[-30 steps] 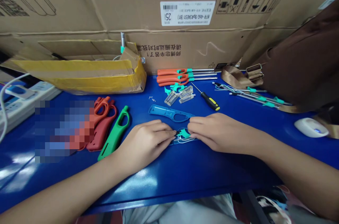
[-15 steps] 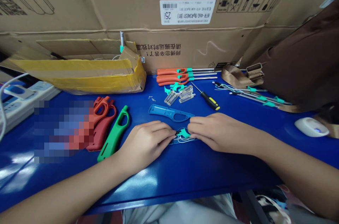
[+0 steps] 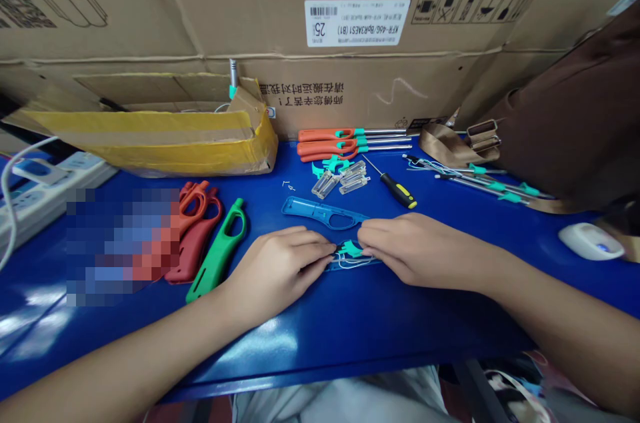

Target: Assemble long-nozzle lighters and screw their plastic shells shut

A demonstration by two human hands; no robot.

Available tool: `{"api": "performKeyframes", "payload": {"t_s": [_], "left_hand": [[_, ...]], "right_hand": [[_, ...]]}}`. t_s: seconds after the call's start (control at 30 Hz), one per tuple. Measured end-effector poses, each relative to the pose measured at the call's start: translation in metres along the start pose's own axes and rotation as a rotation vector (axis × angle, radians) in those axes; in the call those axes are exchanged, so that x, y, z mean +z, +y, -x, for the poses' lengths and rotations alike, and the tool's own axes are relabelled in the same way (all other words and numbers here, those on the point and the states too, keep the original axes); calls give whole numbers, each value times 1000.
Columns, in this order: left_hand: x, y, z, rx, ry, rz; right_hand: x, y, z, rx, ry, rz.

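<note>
Between my hands lies a blue lighter shell half (image 3: 353, 266), mostly covered by my fingers. In it sit a teal trigger piece (image 3: 352, 249) and thin white wires (image 3: 344, 259). My left hand (image 3: 287, 263) has its fingers closed at the left end of this shell half, by a small black part. On the right end, my right hand (image 3: 415, 250) pinches the shell near the teal piece. Just beyond them rests another blue lighter shell half (image 3: 313, 209), inner side up.
Behind are clear fuel tanks (image 3: 353, 176), a screwdriver (image 3: 399, 191), orange lighters (image 3: 327, 146) and metal lighter tubes (image 3: 493, 185). Leftward lie a green lighter shell (image 3: 217, 253), red shells (image 3: 193, 243) and a taped cardboard box (image 3: 175, 143). A white mouse (image 3: 590, 240) is far right.
The whole view has shifted slightly. Both hands keep nearly the same grip on the shell half, with only small finger movement.
</note>
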State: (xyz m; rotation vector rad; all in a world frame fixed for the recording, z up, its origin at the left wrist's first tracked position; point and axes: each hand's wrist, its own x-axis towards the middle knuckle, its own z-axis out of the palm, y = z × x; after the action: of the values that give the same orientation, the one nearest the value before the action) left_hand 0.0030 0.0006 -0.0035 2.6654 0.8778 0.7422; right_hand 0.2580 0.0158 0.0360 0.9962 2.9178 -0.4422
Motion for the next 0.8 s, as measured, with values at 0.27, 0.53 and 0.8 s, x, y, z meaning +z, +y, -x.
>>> {"api": "performKeyframes", "payload": {"t_s": [0.27,0.53,0.8], "left_hand": [[-4,6,0,-62,-87,24],[-5,4,1,-47,-118,10],[-4,3,1,-61,-109,-6]], "right_hand": [[-3,-1,-1,11,-11,5],[-4,-1,0,24,-56,66],[-1,2,-2,-29,-27,113]]}}
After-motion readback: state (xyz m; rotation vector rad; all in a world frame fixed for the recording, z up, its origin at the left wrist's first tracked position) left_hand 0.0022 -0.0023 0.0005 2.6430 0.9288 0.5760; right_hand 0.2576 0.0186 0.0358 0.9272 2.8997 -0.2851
